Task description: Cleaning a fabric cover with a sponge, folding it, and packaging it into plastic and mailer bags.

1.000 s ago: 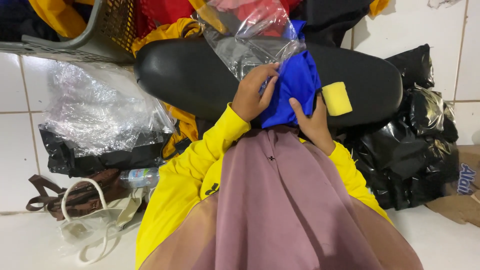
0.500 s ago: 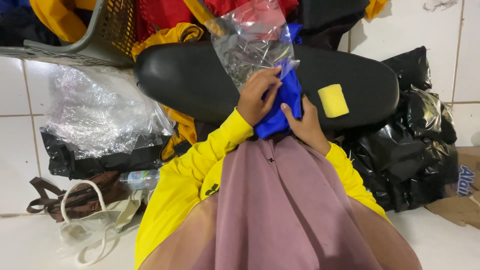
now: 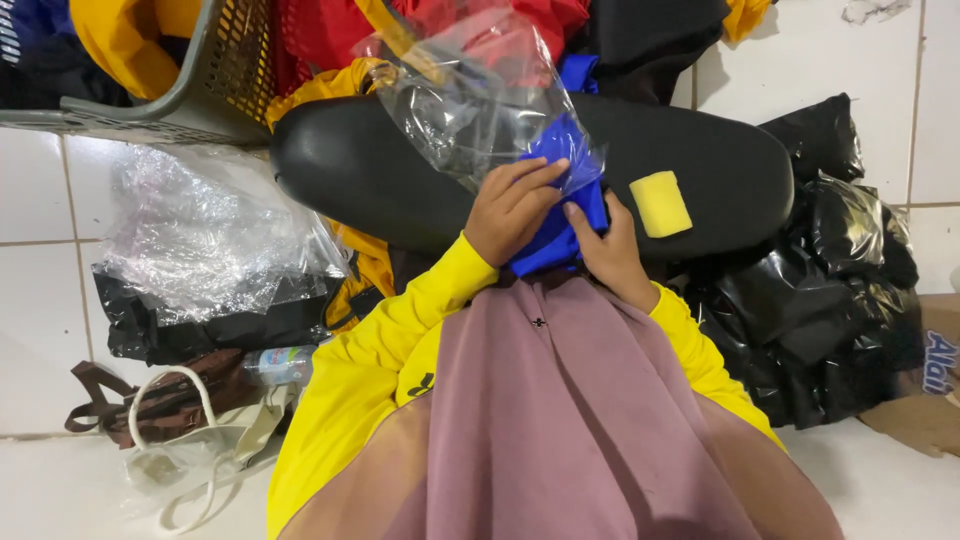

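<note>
Both grips clamped on blue cloth (image 3: pixel 560 215): my left hand (image 3: pixel 512 208) and right hand (image 3: pixel 612 255) press it inside clear plastic bag (image 3: pixel 470 100), over black seat (image 3: pixel 380 180).

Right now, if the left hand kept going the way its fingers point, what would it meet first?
Probably the clear plastic bag over the blue cloth, which the left hand already touches; the yellow sponge lies beyond.
</note>
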